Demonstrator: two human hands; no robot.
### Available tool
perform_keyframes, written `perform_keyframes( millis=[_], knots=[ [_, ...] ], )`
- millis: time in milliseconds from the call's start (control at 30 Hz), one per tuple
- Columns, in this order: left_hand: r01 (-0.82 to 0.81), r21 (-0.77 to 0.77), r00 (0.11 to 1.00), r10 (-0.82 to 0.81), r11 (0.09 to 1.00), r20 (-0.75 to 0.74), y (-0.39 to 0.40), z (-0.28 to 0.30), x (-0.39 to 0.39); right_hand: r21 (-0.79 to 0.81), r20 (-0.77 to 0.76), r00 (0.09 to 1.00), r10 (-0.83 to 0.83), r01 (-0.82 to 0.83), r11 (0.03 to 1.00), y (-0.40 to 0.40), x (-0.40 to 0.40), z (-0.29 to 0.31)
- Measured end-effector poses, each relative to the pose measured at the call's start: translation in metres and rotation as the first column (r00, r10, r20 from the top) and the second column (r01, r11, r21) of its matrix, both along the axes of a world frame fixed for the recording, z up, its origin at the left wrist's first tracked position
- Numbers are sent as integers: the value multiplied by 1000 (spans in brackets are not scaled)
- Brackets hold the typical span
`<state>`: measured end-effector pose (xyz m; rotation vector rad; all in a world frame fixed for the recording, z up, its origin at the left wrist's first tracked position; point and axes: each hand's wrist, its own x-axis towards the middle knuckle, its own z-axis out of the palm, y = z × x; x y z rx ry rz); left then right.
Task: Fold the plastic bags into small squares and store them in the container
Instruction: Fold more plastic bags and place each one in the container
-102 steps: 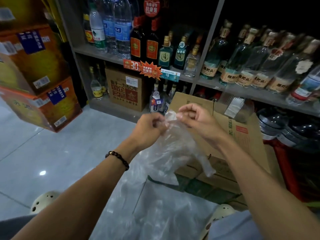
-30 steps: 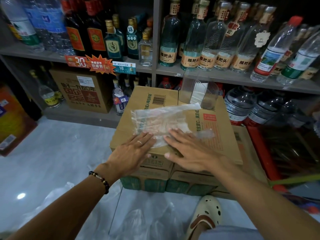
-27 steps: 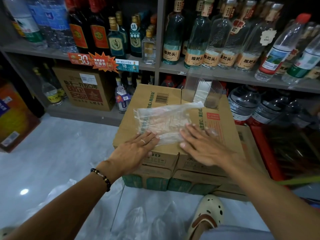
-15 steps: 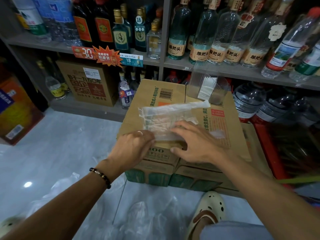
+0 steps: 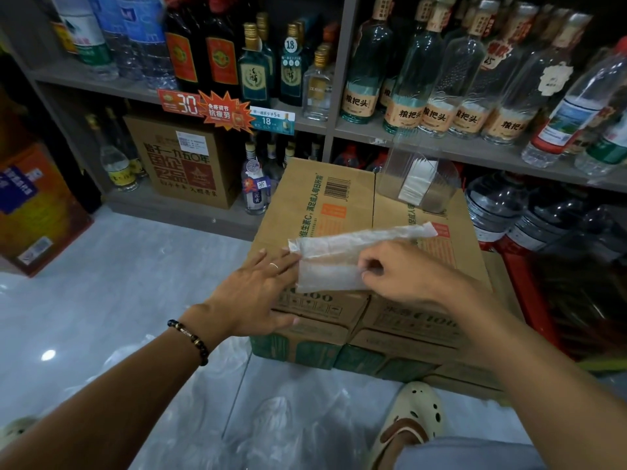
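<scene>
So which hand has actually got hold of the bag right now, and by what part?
The right hand pinches the plastic bag at its near folded edge. The left hand lies flat, fingertips on the bag's left end, gripping nothing.

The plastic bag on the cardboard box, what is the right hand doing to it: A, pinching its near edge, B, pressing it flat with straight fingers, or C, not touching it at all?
A: the right hand has its fingers curled, pinching the near edge of the plastic bag, which lies on the cardboard box.
</scene>
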<state>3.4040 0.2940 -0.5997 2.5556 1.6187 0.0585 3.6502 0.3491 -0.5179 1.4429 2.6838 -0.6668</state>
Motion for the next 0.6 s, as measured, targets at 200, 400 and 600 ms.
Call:
perform_keyframes(
  millis=[200, 400, 600],
  knots=[
    [91, 49, 994, -88, 995, -57, 5, -2, -10, 272, 65, 996, -61, 42, 961, 38, -30, -5],
    [123, 120, 990, -115, 985, -77, 4, -7, -18, 242, 191, 978, -83, 35, 970, 52, -45, -29],
    [88, 181, 996, -91, 980, 10, 4, -12, -19, 266, 160, 983, -94, 49, 963, 57, -46, -33]
  ],
)
